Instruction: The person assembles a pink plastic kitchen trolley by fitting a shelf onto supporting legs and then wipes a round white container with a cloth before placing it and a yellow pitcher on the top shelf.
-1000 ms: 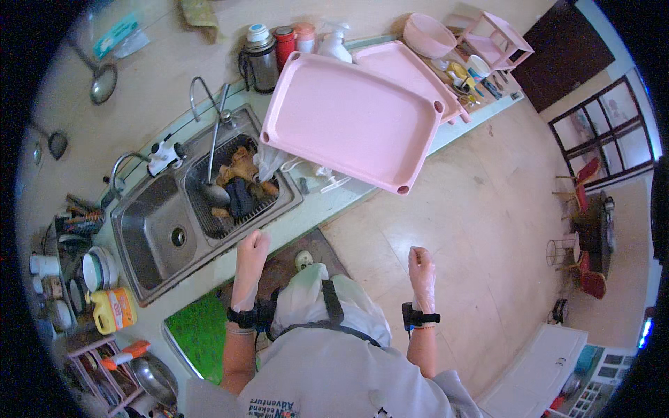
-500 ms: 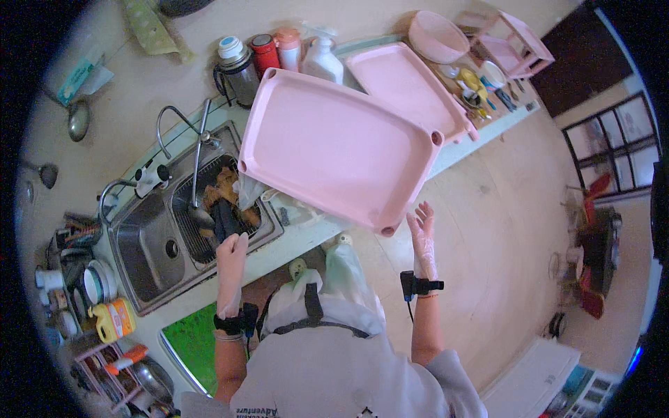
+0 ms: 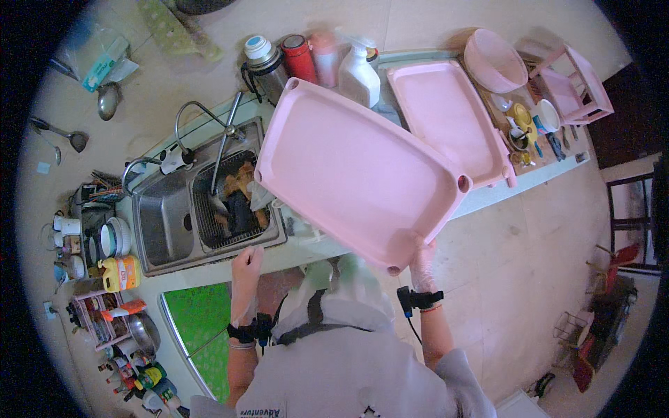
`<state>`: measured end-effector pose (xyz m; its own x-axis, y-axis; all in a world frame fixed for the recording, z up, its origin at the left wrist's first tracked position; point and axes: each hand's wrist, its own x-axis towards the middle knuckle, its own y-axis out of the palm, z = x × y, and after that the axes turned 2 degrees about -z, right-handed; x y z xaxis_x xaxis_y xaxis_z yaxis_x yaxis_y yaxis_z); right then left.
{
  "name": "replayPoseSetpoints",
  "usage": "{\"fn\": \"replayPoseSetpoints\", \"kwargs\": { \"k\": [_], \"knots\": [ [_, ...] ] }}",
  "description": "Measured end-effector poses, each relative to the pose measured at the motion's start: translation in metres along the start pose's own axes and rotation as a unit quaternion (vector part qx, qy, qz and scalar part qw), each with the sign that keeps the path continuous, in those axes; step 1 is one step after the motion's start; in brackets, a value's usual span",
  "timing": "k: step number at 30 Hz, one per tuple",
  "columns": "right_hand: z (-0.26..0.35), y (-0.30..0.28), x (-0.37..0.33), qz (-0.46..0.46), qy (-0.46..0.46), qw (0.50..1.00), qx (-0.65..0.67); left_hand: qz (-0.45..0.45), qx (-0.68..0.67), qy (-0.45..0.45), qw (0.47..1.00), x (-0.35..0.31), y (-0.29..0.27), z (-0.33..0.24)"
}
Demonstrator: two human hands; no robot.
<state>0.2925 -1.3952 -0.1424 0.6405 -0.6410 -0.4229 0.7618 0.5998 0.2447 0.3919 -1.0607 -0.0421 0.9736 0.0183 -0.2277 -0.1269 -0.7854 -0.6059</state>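
Note:
A large pink plastic shelf panel (image 3: 359,164), rimmed and with round holes at its corners, lies tilted across the counter, partly over a second pink panel (image 3: 449,115). My right hand (image 3: 422,265) grips its near right edge, next to the front corner hole, some fingers hidden by the rim. My left hand (image 3: 246,272) is closed in a fist at the counter's front edge, before the sink; whatever it may hold is hidden. Both hands appear to wear thin clear gloves.
The double steel sink (image 3: 164,226) holds a black rack (image 3: 226,223) with brown and dark items. Behind the panel stand a flask (image 3: 265,63), a red bottle (image 3: 298,59) and a white spray bottle (image 3: 359,76). A pink basin (image 3: 495,61) and small pink rack (image 3: 575,87) sit at the far right.
My right hand has gone from open beside the panel to gripping its edge. My left hand stays closed near the sink. The whole view has shifted somewhat.

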Motion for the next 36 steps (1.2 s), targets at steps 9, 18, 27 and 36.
{"fn": "replayPoseSetpoints", "kwargs": {
  "k": [9, 18, 27, 36],
  "knots": [
    [0.057, -0.028, -0.016, -0.019, 0.025, 0.997, 0.065, -0.157, -0.086, 0.076, 0.981, 0.025, -0.008, 0.004],
    [0.088, -0.034, -0.013, 0.028, 0.050, 0.998, -0.008, -0.117, -0.129, 0.090, 0.981, 0.030, -0.008, -0.056],
    [0.120, -0.031, -0.046, 0.119, -0.001, 0.992, -0.039, -0.048, -0.332, 0.201, 0.920, 0.074, -0.049, -0.010],
    [0.139, 0.024, -0.126, 0.287, 0.030, 0.957, 0.024, -0.052, -0.454, 0.209, 0.865, 0.052, -0.125, 0.054]
  ]
}}
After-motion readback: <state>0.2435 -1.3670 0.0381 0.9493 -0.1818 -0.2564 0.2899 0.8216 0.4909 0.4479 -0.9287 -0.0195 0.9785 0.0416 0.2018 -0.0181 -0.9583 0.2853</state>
